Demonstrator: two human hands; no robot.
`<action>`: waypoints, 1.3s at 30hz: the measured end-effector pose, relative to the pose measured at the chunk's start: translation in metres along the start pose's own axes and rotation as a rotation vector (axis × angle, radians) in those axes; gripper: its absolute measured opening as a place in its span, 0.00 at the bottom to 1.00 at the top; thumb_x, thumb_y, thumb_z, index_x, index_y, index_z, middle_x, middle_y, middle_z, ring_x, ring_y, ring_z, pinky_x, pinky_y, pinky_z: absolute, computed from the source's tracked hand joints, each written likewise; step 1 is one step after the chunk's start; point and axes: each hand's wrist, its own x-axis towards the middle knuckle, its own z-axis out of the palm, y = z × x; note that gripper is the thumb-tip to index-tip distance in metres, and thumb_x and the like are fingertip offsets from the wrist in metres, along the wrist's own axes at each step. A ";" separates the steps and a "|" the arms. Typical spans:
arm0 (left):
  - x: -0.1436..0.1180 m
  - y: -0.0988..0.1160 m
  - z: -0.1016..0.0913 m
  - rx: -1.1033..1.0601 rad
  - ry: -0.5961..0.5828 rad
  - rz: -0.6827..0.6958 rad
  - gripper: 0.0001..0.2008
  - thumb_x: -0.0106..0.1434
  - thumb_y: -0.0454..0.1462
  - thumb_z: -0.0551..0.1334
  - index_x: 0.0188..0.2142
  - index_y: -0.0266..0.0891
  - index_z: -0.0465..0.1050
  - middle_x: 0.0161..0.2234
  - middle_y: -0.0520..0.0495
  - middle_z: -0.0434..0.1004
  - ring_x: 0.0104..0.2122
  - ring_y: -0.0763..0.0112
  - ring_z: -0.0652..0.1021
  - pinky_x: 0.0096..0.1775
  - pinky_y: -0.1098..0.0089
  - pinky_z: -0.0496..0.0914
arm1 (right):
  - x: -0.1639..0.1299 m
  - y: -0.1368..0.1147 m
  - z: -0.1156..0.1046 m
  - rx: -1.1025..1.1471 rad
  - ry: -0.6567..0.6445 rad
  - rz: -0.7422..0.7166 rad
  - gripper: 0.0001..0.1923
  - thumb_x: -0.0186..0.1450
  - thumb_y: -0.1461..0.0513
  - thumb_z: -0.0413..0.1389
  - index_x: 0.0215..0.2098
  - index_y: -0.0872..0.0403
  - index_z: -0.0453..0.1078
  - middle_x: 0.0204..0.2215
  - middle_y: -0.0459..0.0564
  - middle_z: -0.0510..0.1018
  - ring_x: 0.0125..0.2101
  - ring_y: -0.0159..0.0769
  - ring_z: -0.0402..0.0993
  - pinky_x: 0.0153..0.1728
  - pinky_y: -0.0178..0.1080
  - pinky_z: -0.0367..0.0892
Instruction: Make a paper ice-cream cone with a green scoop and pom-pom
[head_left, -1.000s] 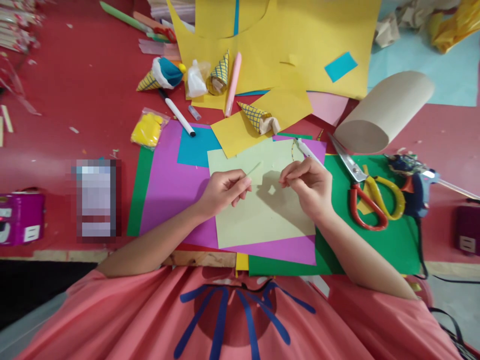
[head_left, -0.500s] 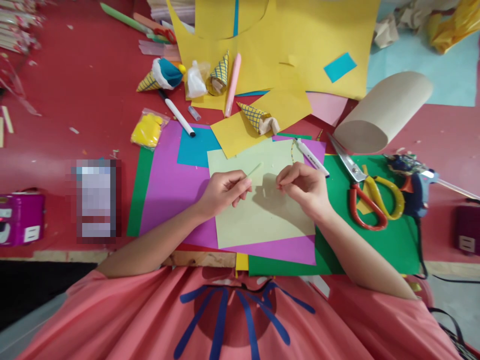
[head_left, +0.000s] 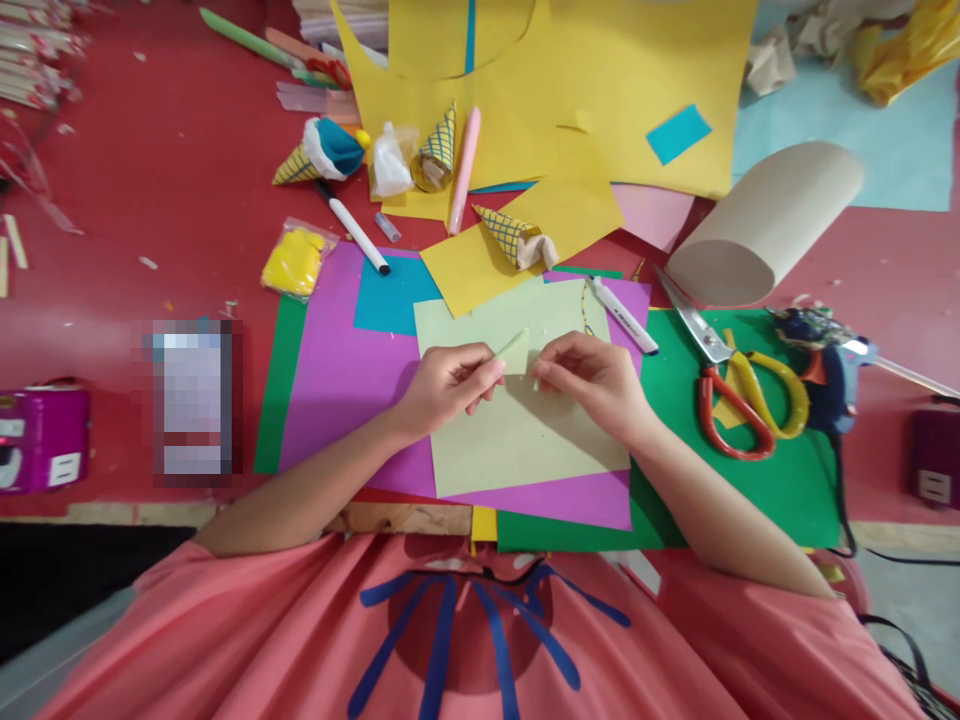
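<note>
My left hand (head_left: 448,385) pinches a small pale green paper piece (head_left: 514,348) over a pale green sheet (head_left: 525,440). My right hand (head_left: 592,378) has its fingertips at the right edge of the same small piece, almost meeting the left hand. The pale green sheet lies on a purple sheet (head_left: 337,370), which lies on a green sheet (head_left: 750,490). A white marker (head_left: 624,316) rests just beyond my right hand.
Red and yellow scissors (head_left: 739,385) and a glue gun (head_left: 829,370) lie to the right. A cardboard tube (head_left: 765,222) sits behind them. Paper cones (head_left: 514,235), a pink pen (head_left: 465,170), a black-tipped marker (head_left: 352,228), a yellow packet (head_left: 296,260) and yellow sheets (head_left: 555,90) lie farther back.
My right hand has moved left from the sheet's right side to the small piece held by my left hand. The left hand has stayed in place.
</note>
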 end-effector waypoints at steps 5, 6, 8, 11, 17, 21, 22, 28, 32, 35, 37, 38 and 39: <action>0.000 0.000 0.002 0.277 -0.008 0.238 0.19 0.68 0.41 0.58 0.21 0.37 0.65 0.15 0.57 0.63 0.15 0.84 0.65 0.19 0.80 0.58 | -0.002 -0.002 0.002 -0.019 0.006 -0.053 0.12 0.65 0.54 0.59 0.34 0.55 0.75 0.27 0.47 0.77 0.27 0.28 0.72 0.29 0.33 0.66; 0.001 -0.001 0.003 0.353 0.002 0.324 0.18 0.67 0.40 0.58 0.21 0.36 0.65 0.15 0.57 0.62 0.15 0.84 0.64 0.19 0.80 0.57 | -0.003 -0.002 0.003 0.003 0.009 -0.062 0.11 0.63 0.55 0.62 0.38 0.54 0.75 0.29 0.46 0.78 0.28 0.28 0.72 0.29 0.33 0.67; 0.002 -0.004 0.004 0.472 0.032 0.472 0.17 0.67 0.39 0.59 0.22 0.36 0.66 0.15 0.57 0.62 0.16 0.84 0.63 0.19 0.79 0.56 | -0.003 -0.001 0.005 0.025 0.021 -0.075 0.12 0.61 0.56 0.64 0.40 0.53 0.75 0.30 0.46 0.78 0.28 0.28 0.72 0.28 0.33 0.67; 0.002 -0.005 0.005 0.525 0.064 0.528 0.15 0.68 0.40 0.58 0.25 0.36 0.70 0.17 0.56 0.66 0.17 0.84 0.66 0.20 0.79 0.58 | -0.003 0.000 0.008 0.068 0.044 -0.072 0.07 0.61 0.58 0.63 0.32 0.54 0.75 0.28 0.46 0.78 0.26 0.27 0.72 0.27 0.33 0.67; -0.001 -0.005 0.004 0.211 -0.007 0.172 0.13 0.69 0.43 0.57 0.39 0.36 0.76 0.21 0.53 0.76 0.18 0.82 0.74 0.22 0.82 0.69 | -0.003 0.002 0.010 0.186 0.051 -0.017 0.06 0.61 0.61 0.63 0.37 0.54 0.74 0.27 0.44 0.78 0.24 0.26 0.73 0.27 0.32 0.70; 0.001 -0.007 0.003 -0.042 0.042 -0.034 0.15 0.67 0.47 0.59 0.38 0.37 0.75 0.24 0.51 0.77 0.18 0.81 0.75 0.19 0.82 0.68 | 0.000 0.003 0.003 0.234 0.147 -0.112 0.02 0.62 0.64 0.60 0.35 0.52 0.74 0.30 0.44 0.78 0.25 0.25 0.74 0.28 0.32 0.71; 0.002 -0.007 0.003 -0.095 0.044 -0.059 0.15 0.66 0.47 0.60 0.38 0.37 0.75 0.24 0.52 0.77 0.18 0.81 0.75 0.19 0.82 0.68 | 0.000 0.003 0.001 0.226 0.167 -0.129 0.01 0.62 0.64 0.60 0.32 0.53 0.74 0.28 0.43 0.77 0.24 0.25 0.74 0.27 0.32 0.70; 0.003 -0.005 0.003 -0.238 0.029 -0.089 0.16 0.64 0.48 0.62 0.32 0.37 0.67 0.22 0.53 0.77 0.16 0.82 0.74 0.19 0.82 0.67 | 0.000 0.000 0.001 0.193 0.172 -0.029 0.05 0.62 0.60 0.62 0.34 0.54 0.77 0.24 0.45 0.81 0.24 0.30 0.78 0.28 0.34 0.75; 0.002 -0.006 0.002 -0.259 0.030 -0.070 0.17 0.63 0.47 0.64 0.30 0.38 0.63 0.21 0.55 0.76 0.15 0.81 0.74 0.17 0.82 0.66 | -0.003 -0.001 0.002 0.090 0.120 0.009 0.11 0.64 0.55 0.61 0.31 0.55 0.76 0.23 0.46 0.81 0.23 0.30 0.78 0.28 0.34 0.74; 0.001 -0.008 0.002 -0.224 0.005 -0.038 0.17 0.63 0.47 0.64 0.28 0.38 0.63 0.20 0.55 0.75 0.14 0.83 0.71 0.16 0.83 0.63 | -0.006 -0.001 0.000 -0.088 0.098 -0.033 0.24 0.66 0.51 0.57 0.17 0.54 0.67 0.11 0.42 0.70 0.14 0.24 0.65 0.19 0.32 0.63; 0.000 -0.008 0.002 -0.178 -0.001 -0.001 0.17 0.63 0.46 0.64 0.27 0.38 0.63 0.19 0.55 0.73 0.14 0.85 0.70 0.16 0.83 0.62 | -0.006 -0.001 0.000 -0.171 0.104 -0.081 0.27 0.67 0.52 0.56 0.13 0.54 0.63 0.09 0.41 0.65 0.13 0.23 0.60 0.18 0.33 0.58; 0.000 -0.007 0.002 -0.152 -0.005 0.013 0.17 0.63 0.46 0.64 0.26 0.38 0.64 0.19 0.55 0.72 0.14 0.85 0.69 0.16 0.83 0.62 | -0.006 0.000 0.001 -0.182 0.108 -0.104 0.24 0.67 0.53 0.56 0.16 0.54 0.66 0.13 0.42 0.69 0.15 0.25 0.64 0.20 0.33 0.60; -0.001 -0.006 0.003 -0.127 -0.011 0.025 0.18 0.63 0.47 0.63 0.26 0.38 0.64 0.19 0.55 0.72 0.14 0.85 0.69 0.16 0.83 0.62 | -0.006 0.000 0.002 -0.181 0.107 -0.128 0.17 0.67 0.54 0.57 0.23 0.54 0.71 0.19 0.44 0.75 0.20 0.27 0.70 0.24 0.33 0.64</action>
